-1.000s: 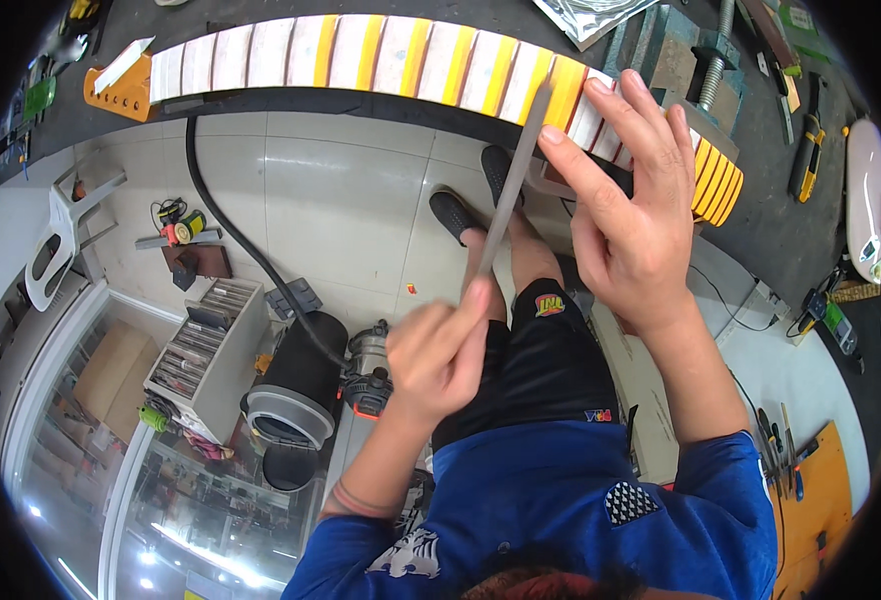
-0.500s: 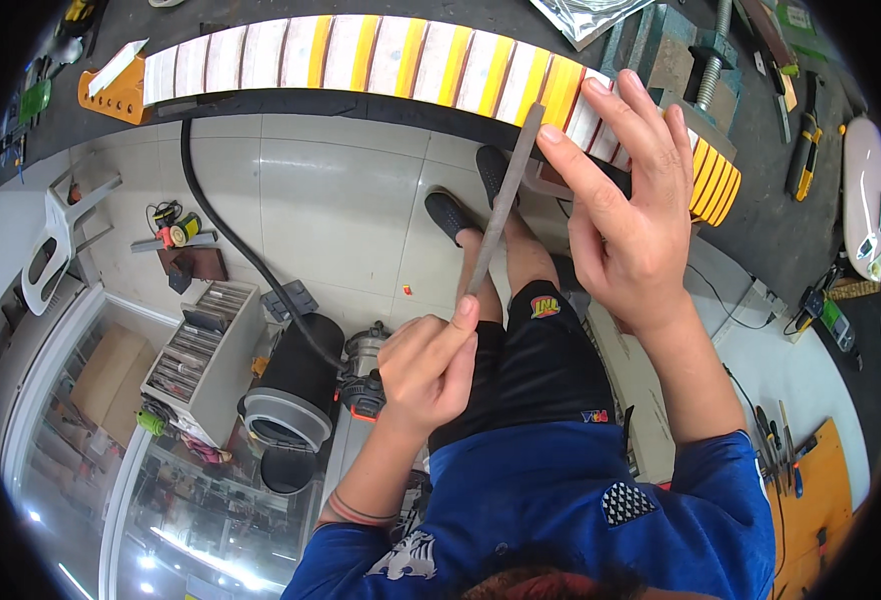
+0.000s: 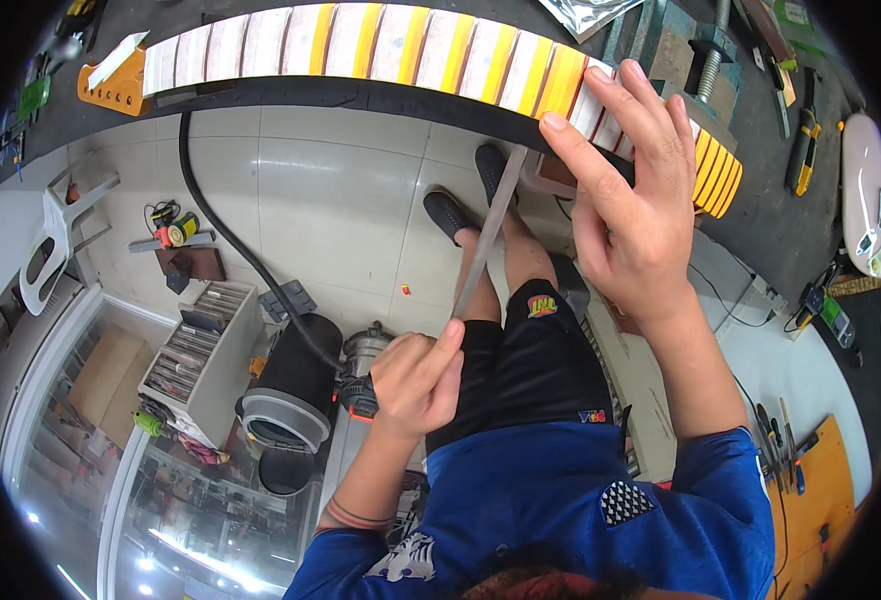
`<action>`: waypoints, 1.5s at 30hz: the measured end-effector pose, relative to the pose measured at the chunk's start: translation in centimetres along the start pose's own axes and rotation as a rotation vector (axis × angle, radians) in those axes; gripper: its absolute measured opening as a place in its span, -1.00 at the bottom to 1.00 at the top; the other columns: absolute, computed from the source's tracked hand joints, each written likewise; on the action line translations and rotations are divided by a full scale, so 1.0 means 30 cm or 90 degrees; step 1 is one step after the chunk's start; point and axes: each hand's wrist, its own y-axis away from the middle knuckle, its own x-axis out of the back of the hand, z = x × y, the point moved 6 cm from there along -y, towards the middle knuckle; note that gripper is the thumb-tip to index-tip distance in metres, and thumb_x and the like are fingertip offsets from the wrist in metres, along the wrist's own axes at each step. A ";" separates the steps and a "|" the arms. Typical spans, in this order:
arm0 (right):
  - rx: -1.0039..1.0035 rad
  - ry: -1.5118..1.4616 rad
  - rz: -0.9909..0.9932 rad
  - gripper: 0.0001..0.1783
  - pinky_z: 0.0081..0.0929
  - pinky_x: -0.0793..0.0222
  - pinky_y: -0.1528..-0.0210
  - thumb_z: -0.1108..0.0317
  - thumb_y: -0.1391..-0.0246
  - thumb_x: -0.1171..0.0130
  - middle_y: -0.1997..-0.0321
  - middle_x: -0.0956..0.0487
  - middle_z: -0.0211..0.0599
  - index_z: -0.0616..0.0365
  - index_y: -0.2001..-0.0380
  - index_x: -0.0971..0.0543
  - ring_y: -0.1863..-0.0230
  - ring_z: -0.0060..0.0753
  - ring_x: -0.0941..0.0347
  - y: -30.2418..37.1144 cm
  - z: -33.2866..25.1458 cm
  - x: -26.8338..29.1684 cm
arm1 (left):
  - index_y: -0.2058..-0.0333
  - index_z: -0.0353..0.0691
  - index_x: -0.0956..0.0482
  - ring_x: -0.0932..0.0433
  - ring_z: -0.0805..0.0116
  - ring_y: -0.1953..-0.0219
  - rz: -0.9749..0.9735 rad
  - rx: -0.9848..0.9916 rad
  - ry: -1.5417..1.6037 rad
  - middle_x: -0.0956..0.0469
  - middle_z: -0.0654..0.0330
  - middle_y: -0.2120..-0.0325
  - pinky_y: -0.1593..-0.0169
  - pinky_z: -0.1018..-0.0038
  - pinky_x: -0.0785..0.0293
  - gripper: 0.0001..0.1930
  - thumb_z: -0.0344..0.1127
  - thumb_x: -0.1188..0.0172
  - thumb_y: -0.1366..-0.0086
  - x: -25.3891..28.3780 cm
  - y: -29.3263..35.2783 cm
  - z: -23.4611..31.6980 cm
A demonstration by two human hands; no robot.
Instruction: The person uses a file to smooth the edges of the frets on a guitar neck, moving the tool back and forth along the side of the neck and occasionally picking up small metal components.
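Note:
A guitar neck (image 3: 446, 55) lies across the dark bench at the top, its fretboard masked with white tape strips between the frets and yellow bands showing. Its orange headstock (image 3: 116, 88) is at the left end. My left hand (image 3: 416, 380) is closed round the lower end of a thin grey metal file (image 3: 488, 235), thumb laid along it. The file slants up to the right, its far tip apart from the neck and just below the bench edge. With fingers stretched out, my right hand (image 3: 631, 195) rests its fingertips on the neck's right part.
A green vise (image 3: 706, 60) stands behind the neck. To its right lie a yellow-black utility knife (image 3: 807, 145) and a pale pink guitar body (image 3: 864, 190). Below are a black bin (image 3: 296, 385), a hose (image 3: 206, 210) and a box of sanding sheets (image 3: 201, 350).
The file's tip has drawn back from the neck's front edge toward me. My left hand has moved slightly down with it. The right hand stays almost in place on the neck.

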 end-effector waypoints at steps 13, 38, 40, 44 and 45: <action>-0.002 -0.007 -0.001 -0.16 0.36 -0.06 -0.62 0.71 0.15 -0.22 -0.53 -0.50 -0.04 -0.17 -0.25 -0.76 -0.60 0.24 -0.36 0.000 -0.001 0.000 | -0.46 -0.59 -0.36 -0.46 0.59 0.64 -0.061 0.041 0.223 -0.59 0.25 0.61 0.49 0.59 -0.38 -0.38 -0.62 -0.23 -0.47 -0.041 -0.118 -0.093; -0.008 -0.033 -0.001 -0.22 0.32 -0.01 -0.66 0.70 0.10 -0.22 -0.52 -0.52 -0.04 -0.10 -0.25 -0.76 -0.62 0.23 -0.34 0.001 0.000 0.005 | -0.41 -0.29 -0.59 -0.56 0.22 0.59 -0.019 0.031 0.036 -0.58 0.07 0.54 0.42 0.37 -0.53 -0.31 -0.66 -0.38 -0.28 -0.051 -0.159 0.011; -0.010 -0.034 -0.004 -0.21 0.32 0.00 -0.66 0.70 0.10 -0.22 -0.52 -0.52 -0.05 -0.11 -0.25 -0.76 -0.62 0.23 -0.34 0.006 -0.005 -0.006 | -0.41 -0.29 -0.59 -0.56 0.20 0.59 0.007 -0.005 0.036 -0.59 0.09 0.54 0.42 0.36 -0.53 -0.32 -0.65 -0.38 -0.29 -0.085 -0.308 0.027; -0.019 -0.034 0.000 -0.22 0.33 0.00 -0.66 0.70 0.09 -0.23 -0.52 -0.52 -0.04 -0.13 -0.25 -0.76 -0.61 0.23 -0.35 -0.007 -0.005 0.017 | -0.40 -0.29 -0.59 -0.55 0.18 0.60 0.004 -0.001 0.037 -0.59 0.11 0.54 0.44 0.34 -0.51 -0.34 -0.64 -0.38 -0.30 -0.107 -0.456 0.052; -0.024 -0.028 -0.003 -0.21 0.34 -0.01 -0.65 0.70 0.09 -0.24 -0.52 -0.52 -0.05 -0.13 -0.25 -0.76 -0.61 0.24 -0.35 0.003 0.005 0.012 | -0.40 -0.28 -0.60 -0.54 0.18 0.61 0.023 -0.021 0.042 -0.58 0.11 0.55 0.44 0.33 -0.51 -0.34 -0.63 -0.39 -0.30 -0.116 -0.388 0.031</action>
